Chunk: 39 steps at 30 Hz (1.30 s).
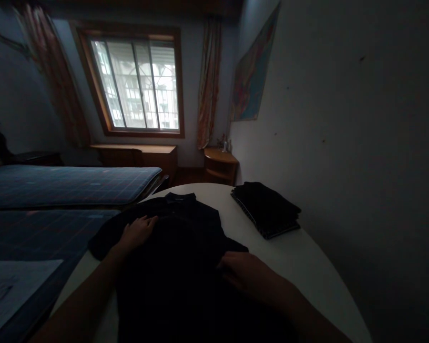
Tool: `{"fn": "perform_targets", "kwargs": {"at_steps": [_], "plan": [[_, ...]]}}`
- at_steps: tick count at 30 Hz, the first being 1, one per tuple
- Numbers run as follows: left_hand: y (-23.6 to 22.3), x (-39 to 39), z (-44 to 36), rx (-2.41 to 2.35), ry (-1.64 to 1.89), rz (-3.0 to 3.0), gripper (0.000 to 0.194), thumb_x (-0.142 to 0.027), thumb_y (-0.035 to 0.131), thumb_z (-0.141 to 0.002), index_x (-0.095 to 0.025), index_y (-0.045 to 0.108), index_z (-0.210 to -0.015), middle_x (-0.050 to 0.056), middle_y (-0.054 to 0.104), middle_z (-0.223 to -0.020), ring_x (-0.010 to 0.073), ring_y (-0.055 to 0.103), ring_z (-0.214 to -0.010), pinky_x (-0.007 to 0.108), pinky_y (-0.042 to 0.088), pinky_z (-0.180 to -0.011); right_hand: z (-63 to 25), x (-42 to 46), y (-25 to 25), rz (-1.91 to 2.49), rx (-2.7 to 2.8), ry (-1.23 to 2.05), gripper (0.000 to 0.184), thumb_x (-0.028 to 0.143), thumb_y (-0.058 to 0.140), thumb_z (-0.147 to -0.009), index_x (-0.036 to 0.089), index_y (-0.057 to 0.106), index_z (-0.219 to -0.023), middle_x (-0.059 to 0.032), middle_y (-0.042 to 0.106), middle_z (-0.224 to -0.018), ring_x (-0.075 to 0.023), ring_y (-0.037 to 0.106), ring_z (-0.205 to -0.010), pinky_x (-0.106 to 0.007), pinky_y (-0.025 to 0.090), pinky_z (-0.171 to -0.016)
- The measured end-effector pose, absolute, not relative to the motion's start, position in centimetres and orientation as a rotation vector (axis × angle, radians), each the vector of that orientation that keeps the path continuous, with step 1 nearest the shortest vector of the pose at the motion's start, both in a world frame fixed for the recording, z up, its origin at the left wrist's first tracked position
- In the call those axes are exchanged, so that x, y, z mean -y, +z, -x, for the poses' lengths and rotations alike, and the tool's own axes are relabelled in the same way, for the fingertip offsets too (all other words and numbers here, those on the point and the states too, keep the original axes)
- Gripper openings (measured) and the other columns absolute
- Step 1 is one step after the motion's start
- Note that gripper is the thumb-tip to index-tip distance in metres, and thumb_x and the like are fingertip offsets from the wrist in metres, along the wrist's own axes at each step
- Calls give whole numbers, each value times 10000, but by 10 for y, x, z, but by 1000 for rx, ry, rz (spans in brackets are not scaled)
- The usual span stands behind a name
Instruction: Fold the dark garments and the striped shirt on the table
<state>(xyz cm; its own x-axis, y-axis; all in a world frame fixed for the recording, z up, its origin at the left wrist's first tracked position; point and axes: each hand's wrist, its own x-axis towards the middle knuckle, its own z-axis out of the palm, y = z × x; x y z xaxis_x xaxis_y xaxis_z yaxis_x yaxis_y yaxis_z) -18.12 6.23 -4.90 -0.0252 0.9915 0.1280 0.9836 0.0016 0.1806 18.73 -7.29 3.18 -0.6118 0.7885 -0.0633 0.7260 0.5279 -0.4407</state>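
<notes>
A dark short-sleeved shirt (178, 267) with a collar lies spread over a round white table (318, 276), its collar toward the far edge. My left hand (138, 232) rests on the shirt near the left sleeve, with its fingers stretched out over the cloth. At the shirt's right side, below the right sleeve, my right hand (240, 269) has its fingers curled together on the fabric. In the dim light, the cloth between those fingers is hard to see. A stack of folded dark clothes (266, 207) sits on the table at the far right, apart from both hands.
Left of the table is a bed with a blue checked cover (71, 183), and a pale sheet (17, 290) lies at lower left. A bare wall (361, 157) rises on the right. A wooden corner shelf (219, 159) and a long wooden cabinet (159, 155) stand beyond the table.
</notes>
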Motion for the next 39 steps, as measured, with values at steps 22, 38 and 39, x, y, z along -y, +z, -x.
{"fn": "perform_targets", "kwargs": {"at_steps": [22,38,39], "plan": [[-8,-22,122,-1345,67,-2479,203,-175,528,-829,-217,692,-942,83,536,-1438,282,379,-1410,531,226,-1176,-194,62,19,1158,2620,875,242,202,614,-837,214,734,-1046,-36,748,-1001,-163,684,-866,-243,484,-774],[-18,-5,87,-1204,189,-2612,321,-517,625,-858,-203,586,-912,133,562,-1392,263,323,-1441,443,227,-1196,-182,54,-3,1715,2407,334,403,362,653,-819,214,625,-1192,-99,666,-1144,-250,663,-957,-323,448,-780],[-18,-5,86,-1205,209,-2609,343,-531,605,-870,-202,591,-964,132,550,-1406,266,334,-1436,448,232,-1194,-183,51,-6,1738,2410,329,321,327,621,-839,210,640,-1137,-90,683,-1102,-243,667,-948,-314,442,-768]]}}
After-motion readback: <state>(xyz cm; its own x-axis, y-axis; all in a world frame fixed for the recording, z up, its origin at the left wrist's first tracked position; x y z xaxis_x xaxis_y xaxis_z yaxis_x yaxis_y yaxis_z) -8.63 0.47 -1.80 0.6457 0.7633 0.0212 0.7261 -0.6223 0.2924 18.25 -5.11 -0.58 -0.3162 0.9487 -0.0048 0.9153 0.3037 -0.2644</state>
